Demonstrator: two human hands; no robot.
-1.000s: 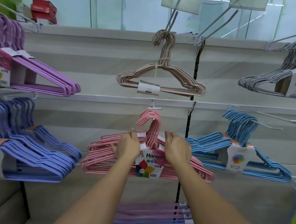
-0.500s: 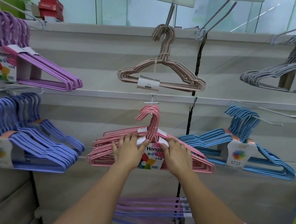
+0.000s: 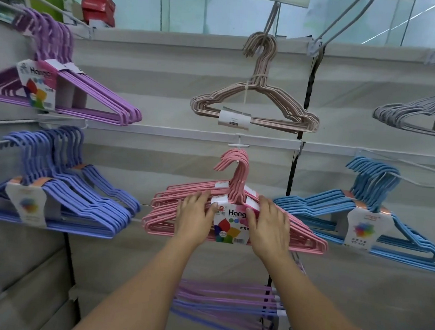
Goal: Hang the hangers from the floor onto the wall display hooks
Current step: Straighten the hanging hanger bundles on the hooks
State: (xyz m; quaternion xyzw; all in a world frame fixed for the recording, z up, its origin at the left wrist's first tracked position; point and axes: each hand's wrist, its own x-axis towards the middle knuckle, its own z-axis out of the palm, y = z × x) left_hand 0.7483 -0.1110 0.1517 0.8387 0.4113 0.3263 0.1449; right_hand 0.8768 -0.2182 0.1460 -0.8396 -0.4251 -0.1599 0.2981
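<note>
A bundle of pink hangers (image 3: 236, 171) hangs by its hooks from a white wall display hook (image 3: 238, 145) in the middle row. A paper label (image 3: 228, 227) reading "Hanger" wraps its centre. My left hand (image 3: 195, 212) lies on the left shoulders of the bundle, fingers straight, thumb touching the label's edge. Mirroring it, my right hand (image 3: 269, 220) rests on the right shoulders with its thumb on the label's other edge. Neither hand curls round the hangers.
Other bundles hang around: purple (image 3: 93, 89) upper left, violet-blue (image 3: 85, 199) lower left, beige (image 3: 257, 90) above, blue (image 3: 378, 202) right, grey (image 3: 415, 111) upper right. More purple hangers (image 3: 227, 299) hang below my arms. A bare hook (image 3: 403, 175) juts out at right.
Both hands slid down from beside the pink bundle's necks onto its shoulders, and their fingers flattened. The bundle stays hanging on its hook.
</note>
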